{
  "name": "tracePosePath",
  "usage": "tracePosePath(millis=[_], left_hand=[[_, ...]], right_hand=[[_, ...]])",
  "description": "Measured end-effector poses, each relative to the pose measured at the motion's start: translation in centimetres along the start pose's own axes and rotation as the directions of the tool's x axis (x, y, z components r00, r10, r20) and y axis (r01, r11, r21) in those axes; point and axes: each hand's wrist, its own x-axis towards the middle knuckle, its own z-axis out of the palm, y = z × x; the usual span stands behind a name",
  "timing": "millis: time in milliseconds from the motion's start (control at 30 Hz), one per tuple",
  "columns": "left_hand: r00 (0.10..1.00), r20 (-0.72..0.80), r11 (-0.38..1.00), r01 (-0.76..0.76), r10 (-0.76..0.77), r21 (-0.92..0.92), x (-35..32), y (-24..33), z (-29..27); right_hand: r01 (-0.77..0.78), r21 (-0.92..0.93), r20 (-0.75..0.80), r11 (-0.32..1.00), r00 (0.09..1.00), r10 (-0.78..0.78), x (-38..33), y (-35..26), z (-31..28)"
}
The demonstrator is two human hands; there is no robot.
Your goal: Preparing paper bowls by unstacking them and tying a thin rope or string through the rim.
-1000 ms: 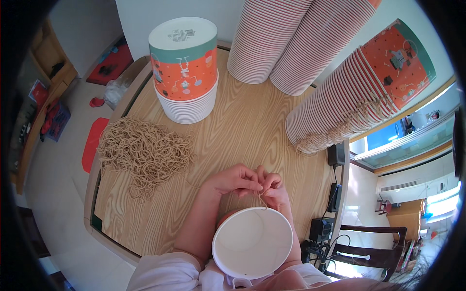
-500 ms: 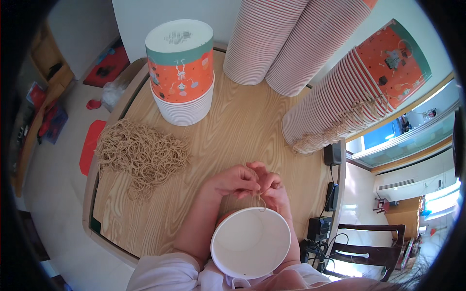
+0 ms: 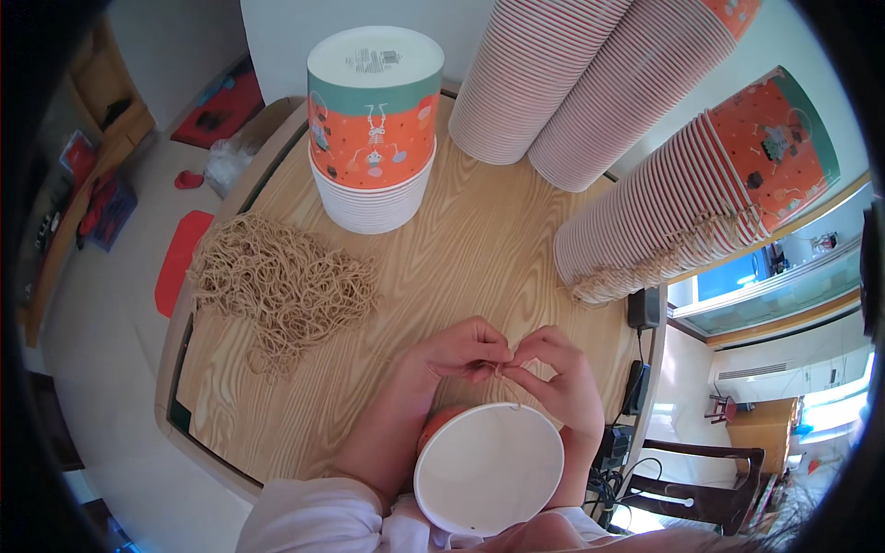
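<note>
A white-lined paper bucket (image 3: 490,470) rests between my forearms, tilted with its open mouth facing up toward me. Just beyond its rim, my left hand (image 3: 468,348) pinches thin tan twine (image 3: 499,369). My right hand (image 3: 556,370) meets it fingertip to fingertip, pinching the same twine. A short piece of the twine hangs down toward the bucket's rim. Exactly how it is looped or knotted between the fingers is too small to make out. Left of my hands lies a loose heap of tan twine (image 3: 281,281) on the wooden table.
An upside-down stack of orange and green paper buckets (image 3: 373,138) stands at the back left. Tall stacks of nested buckets (image 3: 535,74) rise behind. Another stack (image 3: 664,203) at the right has twine handles along its side. Black power adapters (image 3: 643,309) and cables line the right edge.
My right hand has turned and spread outward to the right, its fingertips still meeting the left hand's at the twine. The whole view has shifted slightly.
</note>
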Motion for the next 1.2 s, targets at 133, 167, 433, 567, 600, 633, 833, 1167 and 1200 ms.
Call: tracePosePath(millis=[133,167,433,567,600,633,833,1167,1200], left_hand=[[0.999,0.031,0.999,-0.044,0.044,0.007,-0.1,-0.3,-0.5],[0.998,0.033,0.999,-0.045,0.044,0.006,-0.1,-0.2,-0.4],[0.998,0.058,0.999,-0.032,0.034,-0.042,-0.2,0.3,0.1],[0.979,0.170,0.990,-0.127,0.114,0.066,-0.3,0.0,-0.3],[0.974,0.183,0.988,-0.145,0.132,0.058,-0.3,0.1,-0.1],[0.969,0.196,0.986,-0.162,0.150,0.050,-0.3,0.1,-0.1],[0.944,0.270,0.977,-0.210,0.190,0.048,-0.5,0.5,-0.1],[0.958,0.258,0.987,-0.148,0.127,0.061,-0.2,0.1,-0.8],[0.963,0.240,0.986,-0.148,0.126,0.075,-0.2,-0.1,-0.9]], right_hand=[[-0.030,-0.126,-0.002,0.992,1.000,0.030,0.0,-1.0,0.2],[-0.037,-0.147,-0.022,0.988,0.999,0.035,0.0,-1.2,0.2],[-0.034,-0.191,-0.099,0.981,0.995,0.015,-0.8,-2.0,-0.5],[-0.059,-0.163,-0.129,0.985,0.991,0.038,-0.9,-2.2,-0.2],[-0.098,-0.126,-0.129,0.987,0.988,0.081,-1.0,-2.3,-0.2],[-0.098,-0.127,-0.128,0.987,0.988,0.081,-1.1,-2.4,-0.2],[-0.169,-0.065,-0.163,0.984,0.974,0.156,-1.0,-3.0,0.0],[-0.160,-0.161,-0.082,0.974,0.986,0.148,-1.6,-3.0,-0.5],[-0.166,-0.170,-0.073,0.971,0.985,0.155,-1.6,-3.0,-0.5]])
